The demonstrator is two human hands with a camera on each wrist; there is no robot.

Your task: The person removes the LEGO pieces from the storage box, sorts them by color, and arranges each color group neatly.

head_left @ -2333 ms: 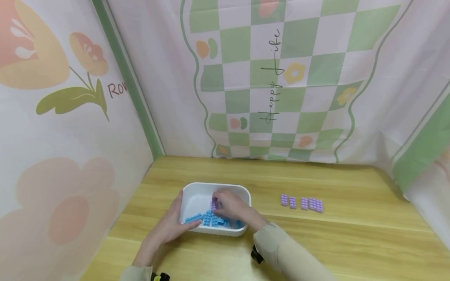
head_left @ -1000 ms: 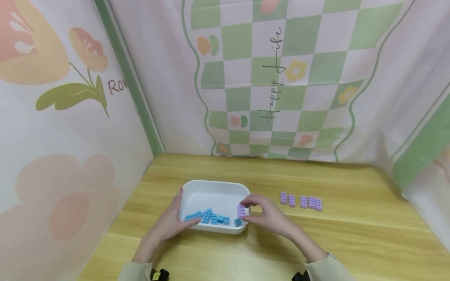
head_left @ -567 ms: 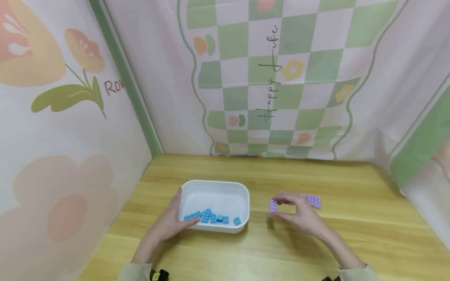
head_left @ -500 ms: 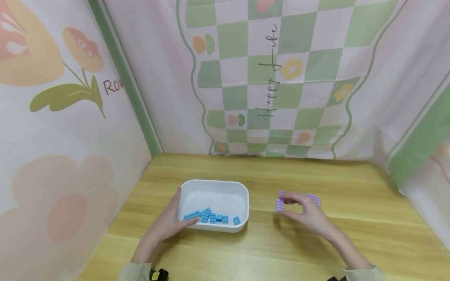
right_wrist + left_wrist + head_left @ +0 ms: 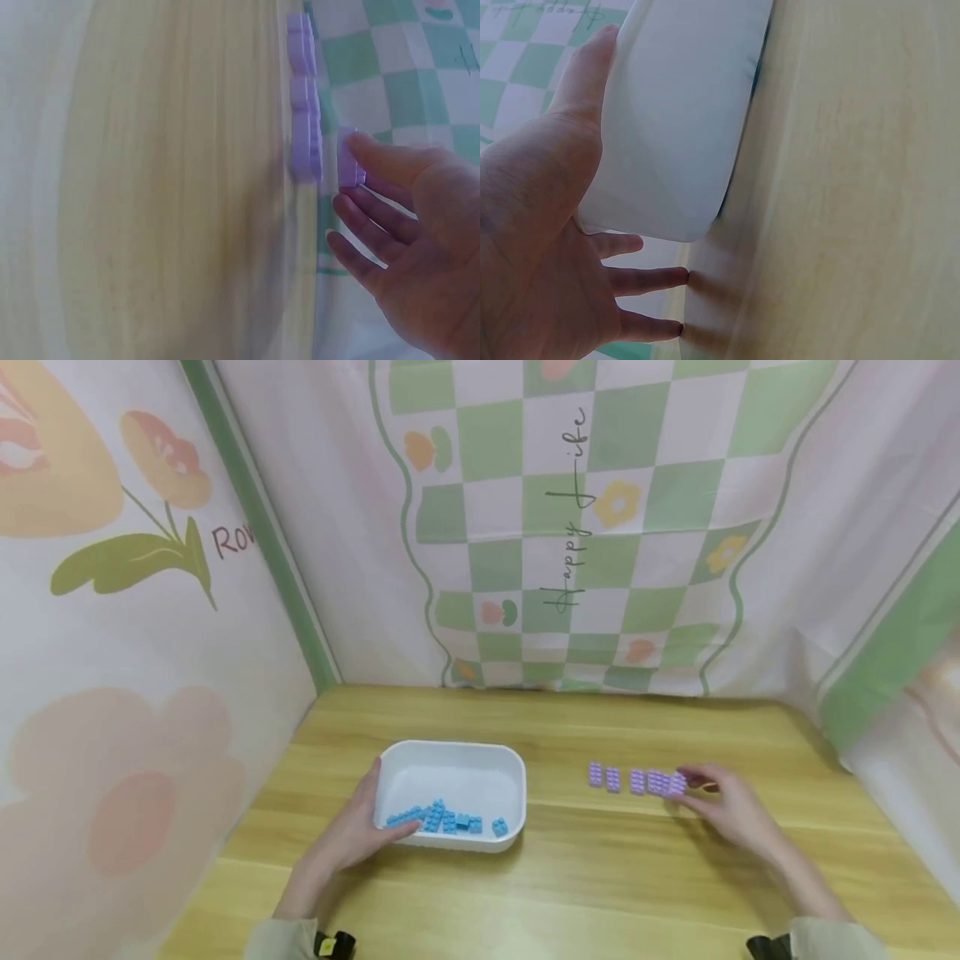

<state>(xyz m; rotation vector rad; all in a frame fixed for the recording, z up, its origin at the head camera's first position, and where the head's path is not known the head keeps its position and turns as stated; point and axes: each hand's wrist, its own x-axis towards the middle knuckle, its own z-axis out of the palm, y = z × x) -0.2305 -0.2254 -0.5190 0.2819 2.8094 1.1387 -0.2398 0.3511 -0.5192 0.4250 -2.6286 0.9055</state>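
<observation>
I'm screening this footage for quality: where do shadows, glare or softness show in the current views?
Head view: faint sheen low on the table; left wrist view: finger shadows from the left hand near the white container; right wrist view: hazy, the purple bricks soft-edged, a blurred shadow across the table.

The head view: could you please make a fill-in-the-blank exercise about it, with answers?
1. The left hand holds a box whose colour is ____.
2. The loose bricks inside it are all ____.
3. The right hand pinches a brick whose colour is ____.
4. In this view, the row of bricks lies to the ____ of the box.

Missing words: white; blue; purple; right.
</observation>
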